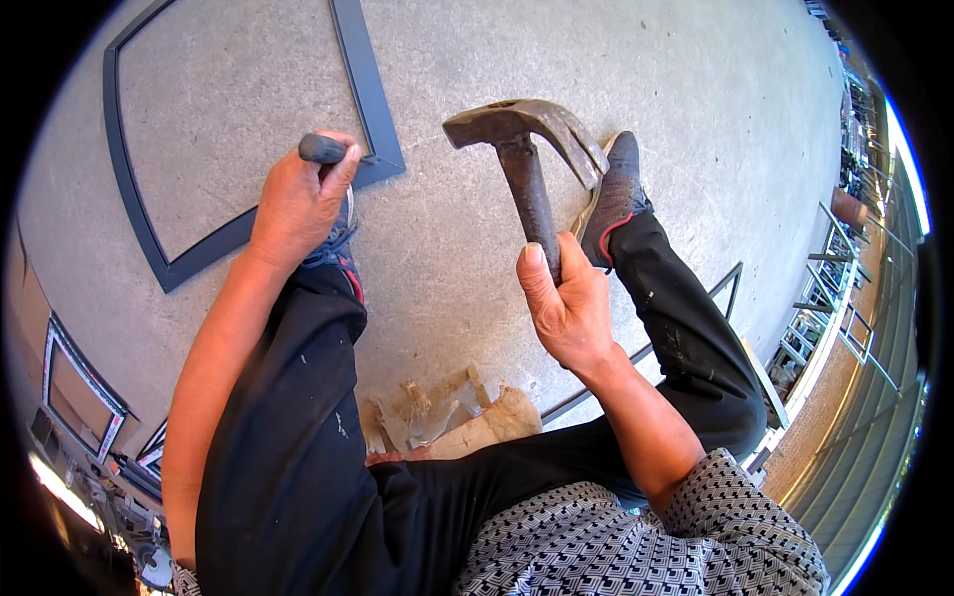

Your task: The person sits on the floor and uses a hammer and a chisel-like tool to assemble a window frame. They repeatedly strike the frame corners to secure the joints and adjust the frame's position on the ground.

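A claw hammer (534,194) with a worn, rusty head is raised in front of me, its claw pointing right. My right hand (574,313) is closed round the lower part of its handle, thumb laid along it. My left hand (296,204) is wrapped round a dark rod-like tool (322,149) whose blunt butt end faces up. Its working tip is mostly hidden by my fingers, so its exact kind does not show. That hand is over the near right corner of a dark grey metal frame (373,109) lying on the floor.
The concrete floor (686,89) spreads around my shoes. Scraps of card and board (497,422) lie between my legs. Metal profiles and racks (810,308) line the right side. A smaller rectangular frame (111,437) is at the lower left. My right shoe (621,184) stands beyond the hammer.
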`<state>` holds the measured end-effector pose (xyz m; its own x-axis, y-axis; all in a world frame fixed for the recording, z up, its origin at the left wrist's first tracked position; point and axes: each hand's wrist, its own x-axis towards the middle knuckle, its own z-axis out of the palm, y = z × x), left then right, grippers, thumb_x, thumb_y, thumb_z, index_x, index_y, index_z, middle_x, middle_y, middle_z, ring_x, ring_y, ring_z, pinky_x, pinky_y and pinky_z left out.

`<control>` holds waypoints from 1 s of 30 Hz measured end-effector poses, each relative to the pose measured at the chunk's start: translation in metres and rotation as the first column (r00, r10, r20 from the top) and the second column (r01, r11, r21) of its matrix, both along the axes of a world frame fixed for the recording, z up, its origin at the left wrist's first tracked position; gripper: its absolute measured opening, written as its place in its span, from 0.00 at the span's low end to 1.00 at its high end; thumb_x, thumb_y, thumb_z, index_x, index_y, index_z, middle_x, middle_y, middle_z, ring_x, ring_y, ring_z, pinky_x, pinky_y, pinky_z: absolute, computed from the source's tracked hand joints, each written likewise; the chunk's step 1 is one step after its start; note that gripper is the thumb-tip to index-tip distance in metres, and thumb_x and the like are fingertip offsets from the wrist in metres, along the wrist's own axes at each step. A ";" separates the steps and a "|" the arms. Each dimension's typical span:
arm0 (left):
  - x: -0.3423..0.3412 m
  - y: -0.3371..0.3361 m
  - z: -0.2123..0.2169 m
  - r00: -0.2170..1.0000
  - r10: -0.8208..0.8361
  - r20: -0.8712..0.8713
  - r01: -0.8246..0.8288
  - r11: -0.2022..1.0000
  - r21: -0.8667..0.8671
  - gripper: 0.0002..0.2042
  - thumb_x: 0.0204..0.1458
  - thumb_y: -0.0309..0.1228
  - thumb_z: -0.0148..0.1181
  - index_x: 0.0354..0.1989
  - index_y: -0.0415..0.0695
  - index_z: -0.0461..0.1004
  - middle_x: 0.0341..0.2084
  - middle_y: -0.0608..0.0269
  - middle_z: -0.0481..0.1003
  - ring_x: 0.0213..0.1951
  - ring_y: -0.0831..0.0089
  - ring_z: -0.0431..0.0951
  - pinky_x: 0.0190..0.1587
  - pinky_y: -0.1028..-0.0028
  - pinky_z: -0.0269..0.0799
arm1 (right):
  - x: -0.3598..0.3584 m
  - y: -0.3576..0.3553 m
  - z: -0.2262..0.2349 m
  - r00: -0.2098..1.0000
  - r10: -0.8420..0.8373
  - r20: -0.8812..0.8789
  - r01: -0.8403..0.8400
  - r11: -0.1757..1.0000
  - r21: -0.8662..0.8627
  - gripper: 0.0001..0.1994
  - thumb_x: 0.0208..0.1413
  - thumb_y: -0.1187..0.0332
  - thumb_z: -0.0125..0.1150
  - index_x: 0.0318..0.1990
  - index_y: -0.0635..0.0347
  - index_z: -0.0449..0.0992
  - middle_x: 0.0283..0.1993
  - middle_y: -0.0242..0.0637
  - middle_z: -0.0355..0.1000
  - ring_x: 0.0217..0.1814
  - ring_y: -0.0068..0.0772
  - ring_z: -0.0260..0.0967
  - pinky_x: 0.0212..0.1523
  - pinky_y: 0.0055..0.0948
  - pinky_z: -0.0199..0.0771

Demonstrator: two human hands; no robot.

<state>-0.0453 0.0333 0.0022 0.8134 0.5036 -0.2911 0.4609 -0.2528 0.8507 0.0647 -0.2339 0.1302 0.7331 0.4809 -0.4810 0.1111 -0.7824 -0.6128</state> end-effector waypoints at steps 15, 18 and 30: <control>0.011 -0.006 0.007 0.980 -0.166 0.108 0.147 0.975 0.167 0.08 0.66 0.36 0.62 0.43 0.45 0.77 0.32 0.61 0.78 0.32 0.66 0.77 0.38 0.68 0.73 | 0.000 0.012 0.015 0.996 0.079 0.039 -0.081 0.996 0.038 0.20 0.71 0.52 0.60 0.39 0.63 0.71 0.21 0.39 0.69 0.22 0.33 0.71 0.27 0.36 0.71; 0.014 -0.007 0.007 0.966 -0.228 0.120 0.201 0.958 0.202 0.07 0.65 0.35 0.62 0.41 0.45 0.76 0.34 0.58 0.77 0.34 0.59 0.79 0.39 0.66 0.74 | 0.000 0.021 0.029 0.994 0.083 0.075 -0.091 0.989 0.116 0.18 0.70 0.54 0.61 0.41 0.64 0.72 0.21 0.38 0.69 0.21 0.30 0.70 0.27 0.34 0.71; 0.021 -0.010 0.004 0.936 -0.346 0.065 0.315 0.906 0.283 0.06 0.61 0.31 0.61 0.42 0.46 0.72 0.37 0.56 0.76 0.39 0.49 0.80 0.41 0.56 0.76 | -0.008 0.011 0.014 0.951 0.261 0.164 -0.268 0.963 0.019 0.18 0.68 0.55 0.63 0.42 0.62 0.69 0.22 0.53 0.71 0.26 0.66 0.74 0.27 0.51 0.73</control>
